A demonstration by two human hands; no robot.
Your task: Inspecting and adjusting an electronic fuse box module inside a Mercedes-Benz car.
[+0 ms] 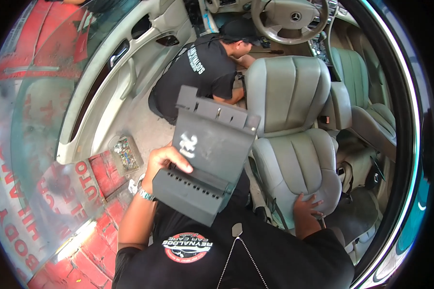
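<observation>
My left hand [166,161] grips a dark grey plastic car part [212,139] in front of my chest. The thumb presses on its face, and the other fingers are mostly hidden behind it. The part has a broad flat panel with pale marks, tabs along its far edge and a row of small dark slots near the thumb. Off to the right, my right hand [307,212] rests with fingers spread on the near end of a grey leather car seat [294,159].
A co-worker in black [197,72] crouches beside the seat, hands low near its side. The open car door [125,72] stands to the left. A tray of small parts [126,154] lies on the ground below it. The steering wheel [265,33] is at the far side.
</observation>
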